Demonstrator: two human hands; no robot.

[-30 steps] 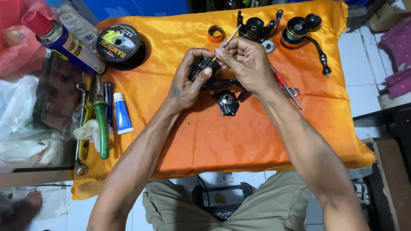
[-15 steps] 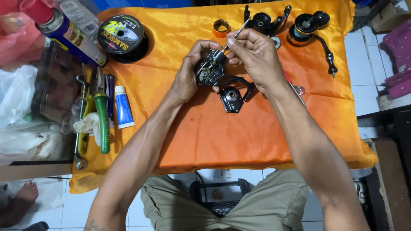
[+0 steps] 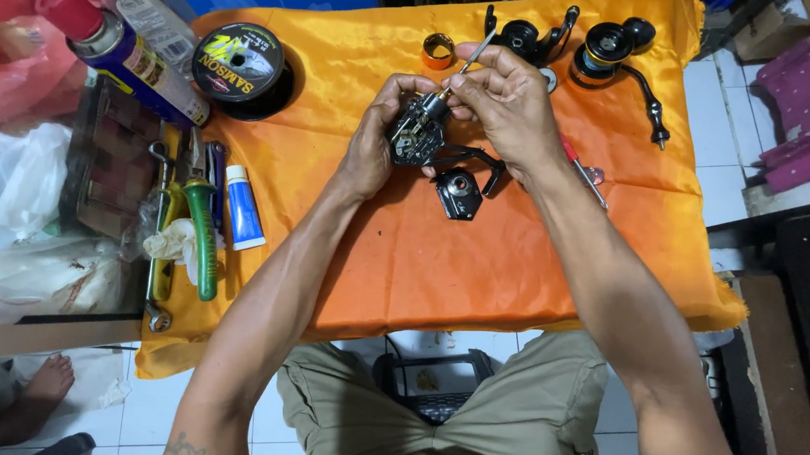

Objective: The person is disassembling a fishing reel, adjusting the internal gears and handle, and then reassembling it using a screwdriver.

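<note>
My left hand (image 3: 374, 140) grips a black fishing reel body (image 3: 415, 139) with its inner gears exposed, above an orange cloth (image 3: 441, 261). My right hand (image 3: 506, 104) pinches a thin metal tool (image 3: 471, 58) whose tip meets the top of the reel body. Just below lies a black side cover plate (image 3: 456, 193) with a curved bail wire (image 3: 476, 157). A red-handled screwdriver (image 3: 583, 172) rests beside my right wrist.
Along the far edge sit an orange ring (image 3: 438, 51), a black rotor (image 3: 528, 34) and a spool with crank handle (image 3: 620, 52). At left are a line spool (image 3: 238, 67), spray can (image 3: 125, 54), blue tube (image 3: 245, 207), green-handled pliers (image 3: 199, 228) and plastic bags (image 3: 0, 218).
Both hands have shifted slightly on the reel body, and the metal tool now angles more steeply into its top. The view has drifted a little; parts on the cloth stay put.
</note>
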